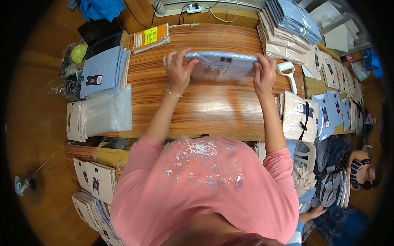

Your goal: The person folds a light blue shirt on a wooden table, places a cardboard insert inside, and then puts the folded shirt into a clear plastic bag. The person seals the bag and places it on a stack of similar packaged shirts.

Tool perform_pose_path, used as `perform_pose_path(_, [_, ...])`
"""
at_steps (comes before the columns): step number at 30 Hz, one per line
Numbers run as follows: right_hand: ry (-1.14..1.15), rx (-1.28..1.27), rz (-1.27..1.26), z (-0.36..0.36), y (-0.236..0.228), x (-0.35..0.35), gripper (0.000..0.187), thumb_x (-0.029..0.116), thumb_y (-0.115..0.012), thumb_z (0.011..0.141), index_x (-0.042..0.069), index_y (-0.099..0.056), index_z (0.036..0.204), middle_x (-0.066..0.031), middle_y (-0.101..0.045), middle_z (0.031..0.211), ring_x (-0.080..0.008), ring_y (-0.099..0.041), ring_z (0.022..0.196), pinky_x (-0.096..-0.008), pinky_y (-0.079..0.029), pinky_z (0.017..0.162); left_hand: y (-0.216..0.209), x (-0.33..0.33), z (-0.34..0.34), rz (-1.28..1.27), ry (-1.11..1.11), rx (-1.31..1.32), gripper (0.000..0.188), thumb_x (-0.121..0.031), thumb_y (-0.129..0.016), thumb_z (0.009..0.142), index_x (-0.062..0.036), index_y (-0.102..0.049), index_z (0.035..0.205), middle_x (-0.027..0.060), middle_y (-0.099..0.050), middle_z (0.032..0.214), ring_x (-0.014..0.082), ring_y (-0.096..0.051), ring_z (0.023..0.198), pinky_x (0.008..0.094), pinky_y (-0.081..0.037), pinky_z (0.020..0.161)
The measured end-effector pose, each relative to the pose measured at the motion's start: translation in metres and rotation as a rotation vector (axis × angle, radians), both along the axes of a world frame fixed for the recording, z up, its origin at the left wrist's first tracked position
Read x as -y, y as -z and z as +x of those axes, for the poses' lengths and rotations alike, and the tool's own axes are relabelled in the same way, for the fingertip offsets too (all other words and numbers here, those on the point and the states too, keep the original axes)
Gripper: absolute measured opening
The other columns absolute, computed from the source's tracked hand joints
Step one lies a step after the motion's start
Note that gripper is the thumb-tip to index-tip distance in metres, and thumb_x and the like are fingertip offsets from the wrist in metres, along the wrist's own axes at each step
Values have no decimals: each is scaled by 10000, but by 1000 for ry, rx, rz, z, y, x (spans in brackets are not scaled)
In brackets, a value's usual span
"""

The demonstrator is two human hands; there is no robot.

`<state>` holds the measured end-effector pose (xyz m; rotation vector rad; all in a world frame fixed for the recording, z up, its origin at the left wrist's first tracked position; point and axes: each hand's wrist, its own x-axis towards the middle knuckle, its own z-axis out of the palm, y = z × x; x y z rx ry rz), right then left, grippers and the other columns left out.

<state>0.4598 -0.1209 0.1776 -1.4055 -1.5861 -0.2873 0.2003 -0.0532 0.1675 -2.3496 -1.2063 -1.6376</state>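
A folded light blue garment in a clear plastic bag [223,55] is held up on edge over the striped wooden table [213,110]. Its far side is raised and its lower part looks blurred, with a dark tag showing near the middle. My left hand [178,71] grips the left end between thumb and fingers; a thin bracelet circles that wrist. At the right end, my right hand [264,76] pinches the bag the same way. A white lint roller [287,74] lies on the table just beyond my right hand.
Tagged blue garments [102,71] and clear plastic bags [108,108] lie at the left. An orange notebook [151,37] rests at the back. Tall stacks of bagged garments [285,35] fill the back right; beige ones [297,117] sit nearer. Another person [361,166] is at far right.
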Motion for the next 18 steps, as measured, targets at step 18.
perform_pose_path(18, [192, -147, -574, -60, 165, -124, 461, 257, -428, 924, 175, -395, 1377, -186, -232, 1464, -404, -147, 1364, -592, -33, 1060, 157, -84, 122, -598, -176, -315, 483, -302, -572, 852, -168, -464, 1303, 141, -342, 1390, 389, -195, 1343, 643, -107, 1039])
